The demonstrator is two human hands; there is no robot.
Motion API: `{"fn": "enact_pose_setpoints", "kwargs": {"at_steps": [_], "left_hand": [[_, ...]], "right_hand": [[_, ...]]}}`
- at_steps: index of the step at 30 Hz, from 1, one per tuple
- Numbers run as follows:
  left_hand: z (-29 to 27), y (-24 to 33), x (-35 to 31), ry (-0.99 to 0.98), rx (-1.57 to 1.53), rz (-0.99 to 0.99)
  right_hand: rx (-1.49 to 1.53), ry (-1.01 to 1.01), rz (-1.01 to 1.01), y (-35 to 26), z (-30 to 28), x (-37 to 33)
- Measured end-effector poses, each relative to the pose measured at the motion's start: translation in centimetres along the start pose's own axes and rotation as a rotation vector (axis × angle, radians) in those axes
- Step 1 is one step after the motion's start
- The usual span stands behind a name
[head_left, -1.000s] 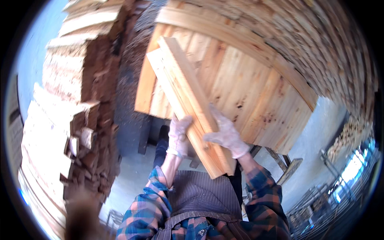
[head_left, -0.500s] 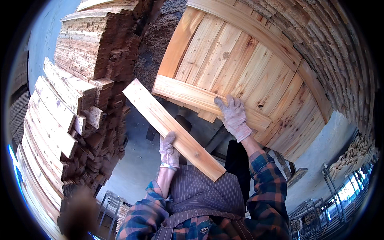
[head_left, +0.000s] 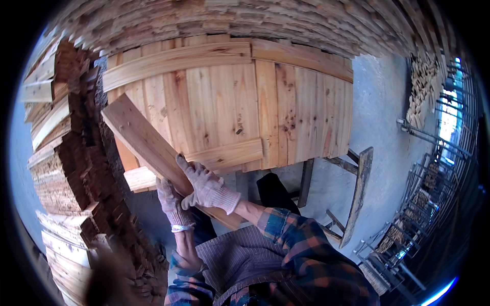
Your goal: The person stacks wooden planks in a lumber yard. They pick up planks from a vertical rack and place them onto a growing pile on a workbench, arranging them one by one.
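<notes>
A wooden plank (head_left: 145,140) slants across in front of me, its far end raised over the left side of a surface of planks laid side by side (head_left: 219,107). Wrapped round its lower part is my left hand (head_left: 174,206), in a pale work glove. My right hand (head_left: 209,186), gloved too, grips the same plank just above, its thumb close to the left hand. Behind the hands a flat crosspiece board (head_left: 229,154) lies along the near edge of the planks. The held plank covers part of that board.
Tall stacks of rough boards (head_left: 56,178) stand at my left. More stacked boards (head_left: 204,23) run along the far side. A wooden trestle frame (head_left: 357,196) is on the right. Metal racks (head_left: 408,219) with wood pieces stand farther right.
My right hand has left the crosspiece and now holds the plank beside my left hand. The plank has swung up and leftward over the surface. My view has turned to the right.
</notes>
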State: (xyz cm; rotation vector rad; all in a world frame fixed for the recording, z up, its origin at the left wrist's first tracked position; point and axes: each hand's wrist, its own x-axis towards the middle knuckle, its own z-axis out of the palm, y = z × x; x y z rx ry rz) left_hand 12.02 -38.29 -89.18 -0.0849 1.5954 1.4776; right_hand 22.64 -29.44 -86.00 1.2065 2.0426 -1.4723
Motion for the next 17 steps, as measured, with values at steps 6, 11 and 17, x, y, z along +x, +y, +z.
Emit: {"fn": "enact_pose_setpoints", "kwargs": {"at_steps": [6,11,17], "left_hand": [[13.2,1.6,1.5,-0.341,0.580,0.107],[14.4,-1.3,4.2,-0.408,0.486,0.068],[10.5,-0.9,11.0,-0.293,0.403,0.170]], "right_hand": [[0.871,0.546,-0.168,8.4,-4.3,-1.8],[1.629,0.815,-0.144,15.6,-4.7,-9.8],[1.656,0.562,-0.829,31.3,0.0,-17.8]]}}
